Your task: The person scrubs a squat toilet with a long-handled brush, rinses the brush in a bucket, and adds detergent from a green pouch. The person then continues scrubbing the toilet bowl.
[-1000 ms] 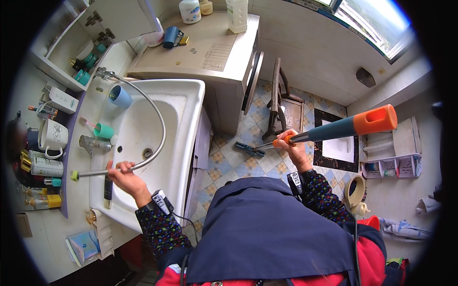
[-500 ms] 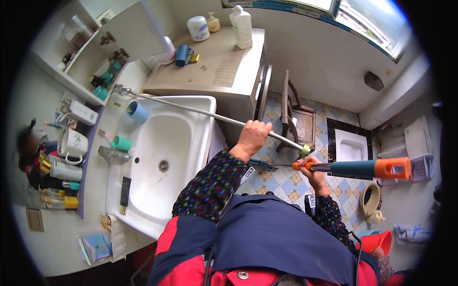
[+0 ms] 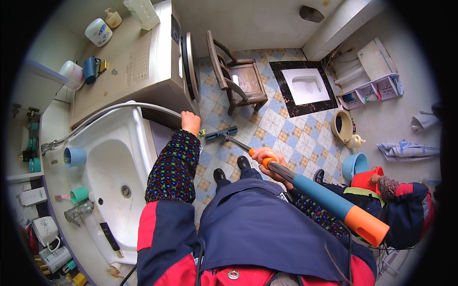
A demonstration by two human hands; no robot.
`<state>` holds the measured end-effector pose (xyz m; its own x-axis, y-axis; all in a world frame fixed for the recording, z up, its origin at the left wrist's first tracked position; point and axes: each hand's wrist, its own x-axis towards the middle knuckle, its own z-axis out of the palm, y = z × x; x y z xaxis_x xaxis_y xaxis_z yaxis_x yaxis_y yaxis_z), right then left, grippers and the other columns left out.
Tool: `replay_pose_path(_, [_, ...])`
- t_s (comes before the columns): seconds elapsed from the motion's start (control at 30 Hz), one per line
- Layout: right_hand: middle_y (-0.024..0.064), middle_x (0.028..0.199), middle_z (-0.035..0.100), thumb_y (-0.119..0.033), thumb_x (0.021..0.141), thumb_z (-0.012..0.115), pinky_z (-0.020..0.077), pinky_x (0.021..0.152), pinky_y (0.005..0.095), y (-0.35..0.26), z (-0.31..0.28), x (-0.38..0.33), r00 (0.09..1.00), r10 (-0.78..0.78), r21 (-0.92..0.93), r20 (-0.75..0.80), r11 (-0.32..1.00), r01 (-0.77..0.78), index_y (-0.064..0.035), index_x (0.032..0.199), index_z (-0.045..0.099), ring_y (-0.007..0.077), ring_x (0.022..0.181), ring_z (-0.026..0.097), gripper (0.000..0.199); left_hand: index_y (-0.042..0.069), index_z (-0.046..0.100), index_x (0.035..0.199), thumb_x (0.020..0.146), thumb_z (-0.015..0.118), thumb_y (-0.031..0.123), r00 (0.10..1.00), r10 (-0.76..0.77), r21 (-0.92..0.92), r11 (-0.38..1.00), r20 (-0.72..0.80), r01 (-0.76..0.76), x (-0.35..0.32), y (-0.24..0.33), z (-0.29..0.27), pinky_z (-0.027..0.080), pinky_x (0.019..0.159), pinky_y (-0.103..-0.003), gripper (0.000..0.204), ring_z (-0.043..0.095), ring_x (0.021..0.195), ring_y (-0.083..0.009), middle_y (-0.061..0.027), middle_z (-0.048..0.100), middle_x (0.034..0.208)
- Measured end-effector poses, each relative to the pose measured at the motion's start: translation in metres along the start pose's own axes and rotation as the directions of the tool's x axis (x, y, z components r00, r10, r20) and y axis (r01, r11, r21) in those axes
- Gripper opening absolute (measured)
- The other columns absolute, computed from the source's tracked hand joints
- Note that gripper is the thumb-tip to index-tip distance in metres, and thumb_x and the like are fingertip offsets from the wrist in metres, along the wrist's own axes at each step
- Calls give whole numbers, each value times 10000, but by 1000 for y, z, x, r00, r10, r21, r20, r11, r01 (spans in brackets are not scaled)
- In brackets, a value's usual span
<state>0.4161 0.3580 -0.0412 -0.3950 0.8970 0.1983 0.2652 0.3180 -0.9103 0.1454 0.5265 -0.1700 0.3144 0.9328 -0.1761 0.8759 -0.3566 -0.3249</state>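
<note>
My left hand (image 3: 191, 123) is closed round a grey metal hose (image 3: 160, 107) near its far end. From there the hose arcs over the white washbasin (image 3: 76, 128) to a fitting by the wall. A small yellow-green end piece shows just past my fist. My right hand (image 3: 268, 159) grips the thin shaft of a long-handled floor brush (image 3: 324, 193) by its orange collar. The thick blue and orange handle end points toward me at the right. Down near the floor, the dark blue brush head (image 3: 221, 132) lies beyond my feet; its underside is hidden.
A wooden chair (image 3: 248, 81) stands on the tiled floor, left of a white squat toilet (image 3: 303, 86). A washing machine (image 3: 164, 52) is at the left. At right are a blue basin (image 3: 354, 166) and another person (image 3: 405, 214), whose hand is at a red bucket (image 3: 366, 180).
My left hand has moved left with the hose, which now curves instead of running straight. The right hand has let the hose end go and tilted the brush downward. The view has turned right.
</note>
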Motion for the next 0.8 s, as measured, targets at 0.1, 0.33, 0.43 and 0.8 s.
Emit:
replay_pose_path(0.1, [68, 869, 573, 14, 631, 586, 419, 834, 355, 14, -9, 7, 999, 39, -9, 4, 999, -39, -67, 745, 511, 245, 920, 544, 159, 140, 650, 846, 786, 517, 184, 998, -1, 53, 999, 68, -3, 9, 6, -6, 317, 804, -357, 153, 541, 902, -190, -33, 621, 873])
replay_pose_path(0.33, [79, 804, 559, 57, 620, 537, 414, 818, 333, 5, -11, 18, 995, 97, 98, -33, 991, -93, -41, 683, 479, 227, 844, 544, 131, 128, 664, 861, 794, 505, 160, 986, 67, 138, 987, 151, -88, -5, -15, -38, 265, 881, -420, 175, 571, 879, -207, -53, 645, 853])
replay_pose_path(0.43, [79, 805, 556, 47, 625, 533, 421, 800, 323, 0, -13, 20, 994, 105, 89, -10, 991, -104, -45, 695, 480, 221, 843, 547, 127, 129, 660, 818, 752, 555, 210, 997, 53, 114, 992, 51, -58, -6, -41, -52, 306, 826, -387, 148, 570, 835, -201, -49, 636, 801])
replay_pose_path(0.8, [77, 834, 544, 13, 636, 560, 404, 832, 342, -19, -20, 14, 996, 90, 167, 26, 982, -93, -59, 695, 476, 209, 864, 528, 125, 145, 612, 658, 738, 496, 149, 927, -122, -195, 979, -355, 55, 37, -42, -38, 408, 686, -358, 142, 576, 712, -206, -39, 594, 683])
